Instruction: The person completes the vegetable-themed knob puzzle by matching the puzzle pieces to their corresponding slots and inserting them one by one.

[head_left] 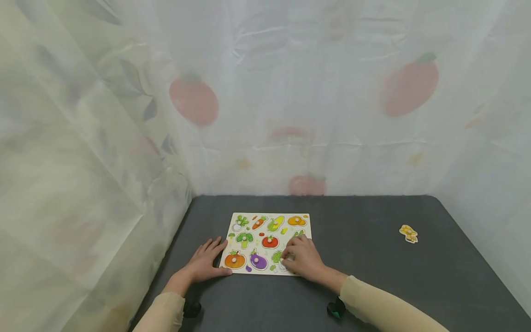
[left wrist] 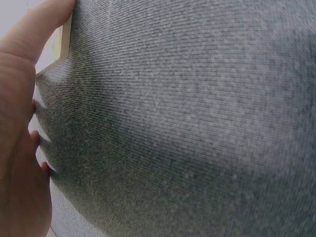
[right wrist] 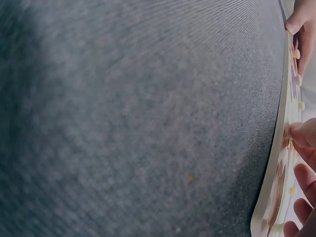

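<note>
A pale vegetable puzzle board (head_left: pixel 246 252) with small knobs on its pieces lies flat on the dark table. My left hand (head_left: pixel 205 262) rests at the board's left side with fingers spread, thumb along the near left corner and fingertips at the edge. At the lower right of the board, my right hand (head_left: pixel 304 259) pinches at a green and white leafy vegetable piece (head_left: pixel 277 256) with thumb and index finger; the hand covers most of it. The right wrist view shows the right thumb (right wrist: pixel 302 132) right at the board's surface. Tomato (head_left: pixel 270 242) and eggplant (head_left: pixel 258 261) pieces sit close by.
A loose yellow mushroom-shaped piece (head_left: pixel 408 233) lies off the board on the right of the table (head_left: pixel 361 258). Hanging sheets with fruit prints (head_left: pixel 323 92) enclose the table at the back and both sides.
</note>
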Demonstrator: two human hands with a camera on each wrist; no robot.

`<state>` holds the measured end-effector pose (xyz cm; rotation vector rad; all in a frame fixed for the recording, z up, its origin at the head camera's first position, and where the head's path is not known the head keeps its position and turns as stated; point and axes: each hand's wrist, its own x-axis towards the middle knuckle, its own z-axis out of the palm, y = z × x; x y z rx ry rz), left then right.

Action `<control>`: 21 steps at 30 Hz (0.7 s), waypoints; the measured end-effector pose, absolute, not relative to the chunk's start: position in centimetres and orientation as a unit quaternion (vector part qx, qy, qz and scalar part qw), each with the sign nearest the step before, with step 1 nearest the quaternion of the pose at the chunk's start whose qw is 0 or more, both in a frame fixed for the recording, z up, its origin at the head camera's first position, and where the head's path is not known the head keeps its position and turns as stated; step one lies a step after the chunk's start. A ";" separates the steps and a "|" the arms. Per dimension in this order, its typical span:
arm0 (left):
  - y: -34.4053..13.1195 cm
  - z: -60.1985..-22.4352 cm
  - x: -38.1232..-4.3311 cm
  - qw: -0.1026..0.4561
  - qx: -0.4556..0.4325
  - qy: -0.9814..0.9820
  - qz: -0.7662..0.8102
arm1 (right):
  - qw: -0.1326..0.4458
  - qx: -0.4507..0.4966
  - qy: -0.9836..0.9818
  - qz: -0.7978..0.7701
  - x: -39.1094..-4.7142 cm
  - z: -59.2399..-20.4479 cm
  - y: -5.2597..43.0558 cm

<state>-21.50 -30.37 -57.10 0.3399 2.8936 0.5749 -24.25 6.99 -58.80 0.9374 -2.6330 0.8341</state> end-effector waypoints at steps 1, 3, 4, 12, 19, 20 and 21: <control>-30.5 -57.3 -21.6 0.085 0.113 0.971 0.192 | 0.112 0.318 -0.898 0.283 -24.2 -58.8 7.0; -30.6 -57.8 -21.8 0.082 0.112 0.972 0.192 | 0.114 0.317 -0.899 0.280 -24.2 -58.8 7.0; -30.7 -58.0 -21.8 0.080 0.111 0.972 0.193 | 0.114 0.317 -0.900 0.279 -24.2 -58.8 7.0; -30.4 -57.1 -21.5 0.087 0.110 0.971 0.196 | 0.111 0.321 -0.896 0.286 -24.7 -58.3 8.4; -30.2 -56.7 -21.4 0.095 0.110 0.969 0.199 | 0.144 0.195 -0.919 0.310 -27.5 -57.5 14.4; -30.2 -56.7 -21.4 0.095 0.110 0.969 0.199 | 0.147 0.176 -0.923 0.310 -27.9 -57.3 15.6; -30.2 -56.7 -21.4 0.097 0.109 0.969 0.198 | 0.150 0.158 -0.925 0.310 -28.3 -57.3 16.9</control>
